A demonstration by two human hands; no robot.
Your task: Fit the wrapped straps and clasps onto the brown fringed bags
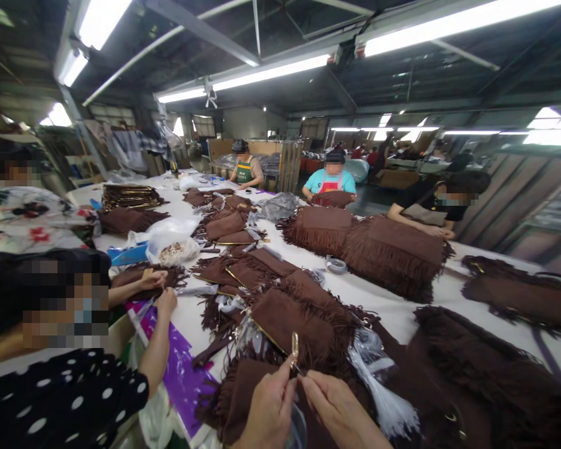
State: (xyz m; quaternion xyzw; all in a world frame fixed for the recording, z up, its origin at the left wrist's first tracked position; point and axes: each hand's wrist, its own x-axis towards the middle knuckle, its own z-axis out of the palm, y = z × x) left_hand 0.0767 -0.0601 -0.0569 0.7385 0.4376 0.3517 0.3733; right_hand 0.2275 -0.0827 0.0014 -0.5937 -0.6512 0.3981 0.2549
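Note:
A gold metal clasp [295, 347] sticks up from the fingertips of my left hand [270, 400], which are closed on its lower end. Close beside it, my right hand [333, 399] has thumb and fingers pinched together at a small dark piece by the clasp; what that piece is I cannot make out. Under both hands lies a brown fringed bag [243, 390]. Just beyond is another brown fringed bag [290, 321] with a gold zip edge. A bundle of thin white plastic strands [393, 399] rests to the right of my right hand.
Brown fringed bags [395, 252] are heaped along the white table [378, 305]. At left, a co-worker in a dotted top [65, 393] works with hands over a purple sheet [180, 368]. Beyond are a clear plastic bag [175, 240], a blue tray [128, 254] and several other people.

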